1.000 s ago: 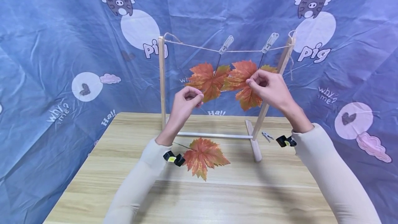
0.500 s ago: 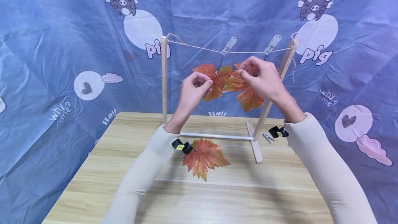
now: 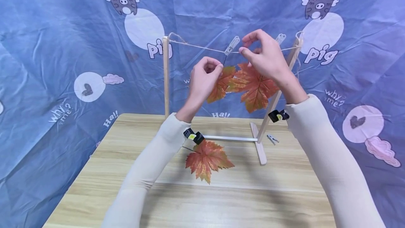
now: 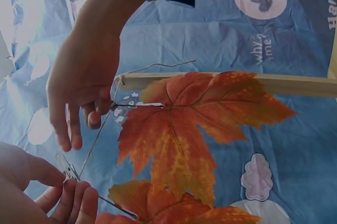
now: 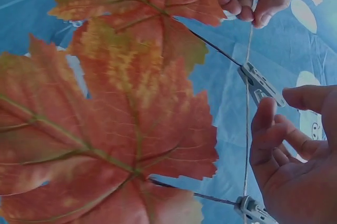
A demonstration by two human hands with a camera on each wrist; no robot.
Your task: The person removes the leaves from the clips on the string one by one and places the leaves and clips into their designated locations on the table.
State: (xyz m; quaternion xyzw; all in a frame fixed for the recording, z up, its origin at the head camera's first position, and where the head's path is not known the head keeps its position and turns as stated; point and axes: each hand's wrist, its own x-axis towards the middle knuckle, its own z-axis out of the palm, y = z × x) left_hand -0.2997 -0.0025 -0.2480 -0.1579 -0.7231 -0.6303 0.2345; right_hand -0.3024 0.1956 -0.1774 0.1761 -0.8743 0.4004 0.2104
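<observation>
A twine string [image 3: 196,46] spans a wooden frame [image 3: 165,76]. Two clear clips hang orange maple leaves from it: the left clip [image 3: 232,45] holds the left leaf [image 3: 221,85], the right clip [image 3: 280,38] the right leaf [image 3: 256,87]. My right hand [image 3: 253,50] is raised at the string between the clips. Its thumb and fingers are apart just short of the left clip [image 5: 260,84] and grip nothing. My left hand [image 3: 216,68] is curled at the top edge of the left leaf. Whether it pinches the leaf or stem is hidden.
A third maple leaf [image 3: 207,157] lies on the wooden table [image 3: 253,200] in front of the frame's base. A spare clip [image 3: 272,139] lies by the right foot. A blue printed cloth [image 3: 63,45] hangs behind.
Both hands have risen: the right from in front of the right leaf up to the string, the left up to the left leaf's top edge.
</observation>
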